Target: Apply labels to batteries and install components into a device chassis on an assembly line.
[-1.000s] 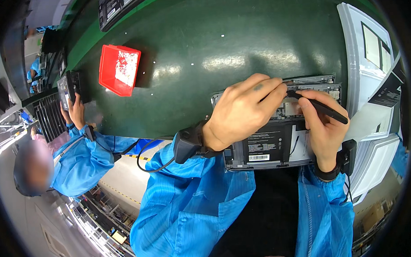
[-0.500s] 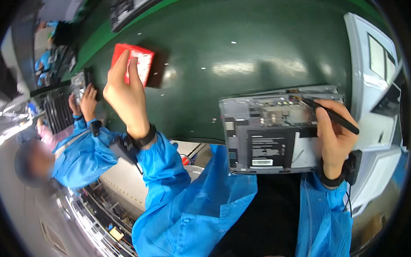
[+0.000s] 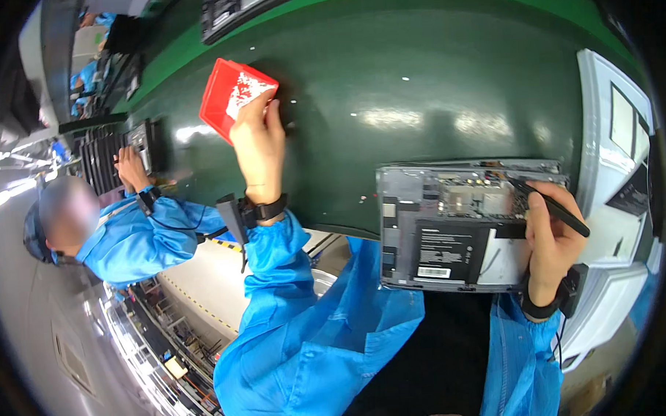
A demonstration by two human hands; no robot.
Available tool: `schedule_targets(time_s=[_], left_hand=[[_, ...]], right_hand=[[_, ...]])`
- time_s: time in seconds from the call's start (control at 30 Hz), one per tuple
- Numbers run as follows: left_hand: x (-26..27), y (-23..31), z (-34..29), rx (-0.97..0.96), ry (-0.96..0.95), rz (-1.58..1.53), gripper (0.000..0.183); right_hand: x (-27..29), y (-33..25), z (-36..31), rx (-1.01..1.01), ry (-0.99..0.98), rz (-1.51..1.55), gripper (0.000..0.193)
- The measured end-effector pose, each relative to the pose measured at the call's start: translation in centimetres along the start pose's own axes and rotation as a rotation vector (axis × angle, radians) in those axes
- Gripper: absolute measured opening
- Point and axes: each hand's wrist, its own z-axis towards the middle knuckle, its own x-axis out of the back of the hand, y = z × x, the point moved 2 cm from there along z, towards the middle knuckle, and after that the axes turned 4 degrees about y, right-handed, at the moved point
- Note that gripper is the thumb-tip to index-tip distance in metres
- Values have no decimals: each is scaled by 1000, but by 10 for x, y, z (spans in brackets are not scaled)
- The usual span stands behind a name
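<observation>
My left hand is at the right side of a red open box that holds many small white bits. Its thumb and fingers are drawn together over the box's rim, and whatever they pinch is too small to make out. In my right hand is a slim black pen-shaped tool, its tip pointing down at the upper right of an opened laptop base. Bare circuitry shows there. A black battery with a white label lies lower in the laptop.
Small white bits are scattered on the green mat. White trays stand along the right edge. Another opened device lies at the far left. Further left, a co-worker in a blue sleeve handles a device beside a row of dark panels.
My left hand has shifted right across the red box, from over its contents to its right rim. My right hand keeps the black tool over the same laptop area. The whole view has shifted slightly.
</observation>
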Motion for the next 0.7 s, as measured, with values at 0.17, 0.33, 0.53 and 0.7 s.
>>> schedule_targets(time_s=[0.17,0.33,0.53,0.7], left_hand=[[9,28,-16,-94,-85,-9,20],[37,84,-22,-330,-44,-106,29],[5,179,-50,-618,-241,-533,31],[-28,194,-52,-707,-307,-576,25]], right_hand=[[3,0,-1,12,3,3,15],[-2,1,0,49,-10,-24,16],[-4,-4,-1,26,11,-76,14],[-7,-1,-1,20,-27,-30,14]])
